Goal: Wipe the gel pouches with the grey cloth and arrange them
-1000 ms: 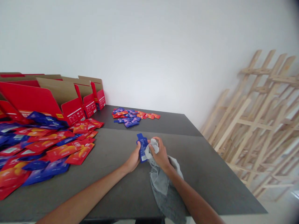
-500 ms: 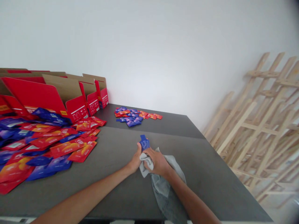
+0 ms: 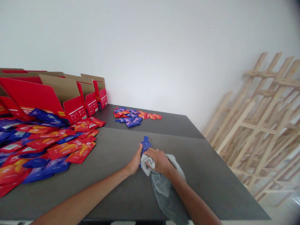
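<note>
Near the middle of the dark table, my left hand [image 3: 135,161] grips a blue pouch [image 3: 145,144] along its left side, its narrow tab pointing away from me. My right hand [image 3: 159,161] is closed on a grey cloth [image 3: 148,163], bunched up and pressed against the pouch's lower part. The rest of the cloth trails under my right forearm toward the table's front edge. Fingers and cloth hide most of the pouch's lower half.
A large heap of red and blue pouches [image 3: 56,142] spreads across the left side. Behind it stand open red cardboard boxes [image 3: 75,109]. A smaller pouch pile [image 3: 133,115] lies at the table's far side. Wooden frames [image 3: 255,131] lean against the wall at right.
The cloth in my right hand has shifted slightly over the pouch, and a bit of the pouch's lower edge now shows. The camera view has turned slightly. Both hands keep their hold.
</note>
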A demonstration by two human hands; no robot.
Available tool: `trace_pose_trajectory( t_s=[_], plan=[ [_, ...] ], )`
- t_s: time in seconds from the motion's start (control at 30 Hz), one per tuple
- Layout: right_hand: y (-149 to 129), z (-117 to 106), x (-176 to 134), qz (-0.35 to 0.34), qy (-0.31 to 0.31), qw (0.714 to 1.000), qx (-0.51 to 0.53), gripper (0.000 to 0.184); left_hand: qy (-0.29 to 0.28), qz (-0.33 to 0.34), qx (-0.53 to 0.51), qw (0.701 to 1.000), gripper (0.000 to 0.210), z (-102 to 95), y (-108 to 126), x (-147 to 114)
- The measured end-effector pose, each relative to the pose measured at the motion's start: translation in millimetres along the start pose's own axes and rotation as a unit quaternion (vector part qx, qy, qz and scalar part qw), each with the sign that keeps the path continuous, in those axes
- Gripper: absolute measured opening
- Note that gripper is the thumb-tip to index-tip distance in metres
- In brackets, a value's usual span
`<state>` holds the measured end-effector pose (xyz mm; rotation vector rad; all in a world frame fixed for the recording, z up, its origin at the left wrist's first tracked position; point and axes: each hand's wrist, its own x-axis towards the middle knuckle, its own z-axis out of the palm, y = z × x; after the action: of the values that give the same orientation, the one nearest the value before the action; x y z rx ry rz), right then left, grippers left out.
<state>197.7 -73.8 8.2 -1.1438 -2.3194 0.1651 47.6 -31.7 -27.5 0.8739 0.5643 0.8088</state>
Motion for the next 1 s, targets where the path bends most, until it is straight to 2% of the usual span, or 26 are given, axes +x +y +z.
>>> trace_pose_trajectory(
  t_s=[0.07,0.13,0.2,0.33,0.4,0.47,0.63,0.7,0.77,0.9,1.0],
  plan=[
    [-4,1,1,-0.021,-0.039,0.999,-0.012,0.020,-0.009,-0.004,-0.005,1.000,0.073,-1.1,2,-2],
    [-4,2,1,-0.011,-0.027,0.999,-0.021,0.020,-0.010,0.001,0.009,1.000,0.071,-1.0,2,-2],
    [1,1,0,0.027,0.023,0.999,-0.023,0.021,-0.016,0.011,0.024,1.000,0.069,0.0,0,0],
    [14,-4,-3,0.101,0.157,0.982,-0.017,0.020,-0.073,0.001,0.015,0.997,0.070,2.0,-7,5],
    [18,-5,-4,0.107,0.180,0.978,-0.012,0.019,-0.081,0.004,-0.007,0.997,0.071,1.8,-11,7],
    [17,-6,-3,0.085,0.158,0.984,-0.002,0.019,-0.068,0.006,-0.031,0.997,0.069,0.6,-11,8],
    [4,-4,-1,-0.010,0.007,1.000,0.020,0.024,-0.015,-0.002,-0.057,0.998,0.068,-2.4,-1,3],
    [2,-3,0,-0.015,-0.019,1.000,0.011,0.025,-0.016,-0.004,-0.070,0.997,0.066,-1.3,3,1],
    [4,-3,0,0.010,0.005,1.000,-0.003,0.024,-0.016,-0.003,-0.079,0.997,0.063,1.8,5,-1],
    [17,-5,-1,0.085,0.121,0.989,-0.013,0.020,0.000,0.001,-0.078,0.997,0.052,8.8,7,-2],
    [26,-5,-2,0.115,0.189,0.975,-0.006,0.017,0.024,0.000,-0.084,0.996,0.050,9.0,11,-2]
  ],
)
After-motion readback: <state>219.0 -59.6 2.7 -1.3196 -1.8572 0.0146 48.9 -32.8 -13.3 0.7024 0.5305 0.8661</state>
